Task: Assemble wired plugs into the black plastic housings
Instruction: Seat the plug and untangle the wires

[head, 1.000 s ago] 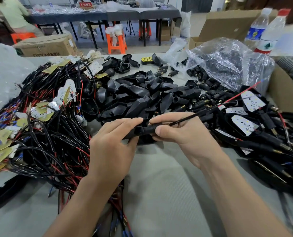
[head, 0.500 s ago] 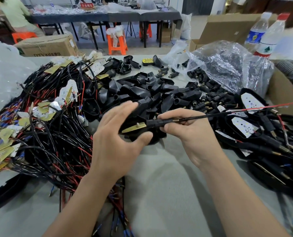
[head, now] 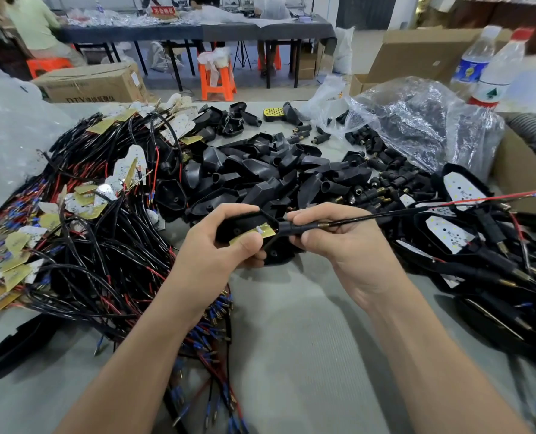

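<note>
My left hand (head: 216,258) grips a black plastic housing (head: 244,222) with a yellowish circuit board (head: 254,237) lying in it, thumb pressed on the board. My right hand (head: 332,236) pinches the black stem of the wired plug (head: 295,228) at the housing's right end. Its black and red wire (head: 417,208) runs off to the right. A heap of loose black housings (head: 260,173) lies just behind my hands. Small black plugs (head: 382,180) are scattered at the right of the heap.
A tangle of black and red wires with boards (head: 82,230) fills the left. Assembled units (head: 479,245) pile up at the right. A clear plastic bag (head: 417,120), two water bottles (head: 495,70) and cardboard boxes (head: 523,177) stand at the back right. The grey table (head: 291,339) shows between my arms.
The housing has turned open side up. My left hand has closed round it, thumb now on the board. The right hand stays on the plug stem, and the wire has swung a little lower.
</note>
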Tool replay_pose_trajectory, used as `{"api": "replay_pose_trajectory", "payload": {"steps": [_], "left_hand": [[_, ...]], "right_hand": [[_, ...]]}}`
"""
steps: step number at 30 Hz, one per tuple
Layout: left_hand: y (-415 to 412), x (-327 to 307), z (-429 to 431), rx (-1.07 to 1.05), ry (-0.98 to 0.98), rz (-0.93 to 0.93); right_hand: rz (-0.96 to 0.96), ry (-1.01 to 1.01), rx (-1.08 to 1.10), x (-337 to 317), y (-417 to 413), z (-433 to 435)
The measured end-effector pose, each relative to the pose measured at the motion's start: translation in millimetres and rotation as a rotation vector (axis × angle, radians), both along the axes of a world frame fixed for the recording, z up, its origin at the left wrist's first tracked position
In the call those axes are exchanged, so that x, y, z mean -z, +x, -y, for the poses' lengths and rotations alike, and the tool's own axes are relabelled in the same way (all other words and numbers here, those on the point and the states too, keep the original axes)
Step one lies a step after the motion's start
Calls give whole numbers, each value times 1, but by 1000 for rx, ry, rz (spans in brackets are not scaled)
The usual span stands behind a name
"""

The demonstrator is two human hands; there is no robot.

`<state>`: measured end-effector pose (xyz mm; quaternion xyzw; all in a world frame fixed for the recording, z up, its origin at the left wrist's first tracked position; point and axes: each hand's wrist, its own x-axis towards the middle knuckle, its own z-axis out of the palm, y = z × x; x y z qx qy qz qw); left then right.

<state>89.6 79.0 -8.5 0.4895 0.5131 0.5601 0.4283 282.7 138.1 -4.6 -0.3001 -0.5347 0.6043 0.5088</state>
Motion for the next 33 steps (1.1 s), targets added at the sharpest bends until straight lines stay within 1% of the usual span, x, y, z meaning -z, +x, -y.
{"api": "replay_pose_trajectory", "payload": {"steps": [2,5,8,12,14,16,17,20,21,22,23,25,26,27,28,29,31,32,33], "left_hand": [[2,1,1,24,-1,-12],[-1,1,2,19,-10,-137],[-3,3,-1,54,-9,-78],[0,6,-7,-138,80,-68],[1,7,-6,-252,155,-187],[-1,8,-4,-355,222,-389],[-1,7,-3,-390,225,-457],[-2,6,-5,-434,251,-550],[-1,6,-5,-440,258,-522],[0,6,-6,-439,231,-445],[2,7,-8,-432,173,-323],[3,7,-12,-390,14,-13],[2,7,-14,-377,-65,104],[1,9,-13,-385,-105,145],[3,9,-12,-429,-104,133],[5,10,-12,-483,-59,58],[5,10,-8,-562,101,-100],[3,10,-7,-578,158,-167],[1,11,-8,-559,167,-187]], "right_hand": [[-8,-17,-8,1,-4,2],[-3,-60,-24,3,-6,3],[-19,-81,-14,2,-3,0],[-32,-99,7,1,-1,-2],[-17,-107,31,3,-1,-3],[-5,-100,50,4,-2,-3],[-7,-97,53,4,-3,-2],[45,-49,103,6,-7,-1],[89,-10,135,6,-9,0],[127,33,156,6,-11,1],[148,72,161,6,-12,2],[141,113,135,5,-13,2],[120,111,120,5,-13,2],[94,96,109,5,-13,3],[66,76,104,5,-14,4],[36,49,99,5,-16,5],[-36,-18,64,5,-17,6],[-71,-49,38,4,-17,6],[-102,-75,10,3,-15,5]]}}
